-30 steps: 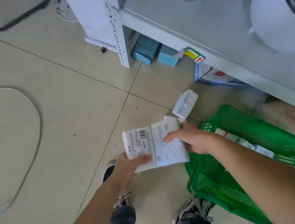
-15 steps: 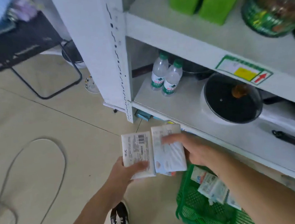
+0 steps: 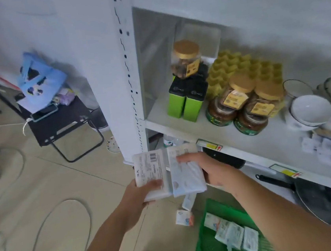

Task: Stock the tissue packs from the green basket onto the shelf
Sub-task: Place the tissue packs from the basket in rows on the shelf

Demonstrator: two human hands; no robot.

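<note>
My left hand [image 3: 141, 192] grips a white tissue pack [image 3: 149, 168] with a barcode label, thumb across its lower face. Beside it, my right hand [image 3: 213, 171] holds a second white tissue pack [image 3: 187, 176] with pale blue print. Both packs are raised in front of the white shelf [image 3: 244, 137], at the level of its front edge. The green basket [image 3: 211, 244] stands on the floor at the lower right with several tissue packs [image 3: 232, 235] inside. Two small packs [image 3: 184, 217] lie on the floor next to the basket.
Green boxes [image 3: 187, 104], gold-lidded jars [image 3: 238, 104] and white bowls [image 3: 309, 113] fill the shelf level. A black pan [image 3: 330, 205] lies on the level below. A black folding stool [image 3: 61, 120] with a blue bag stands at the left, and a cable [image 3: 47, 217] loops on the floor.
My view has risen from the floor to the shelf with jars. Both hands have lifted the two tissue packs up beside the shelf post.
</note>
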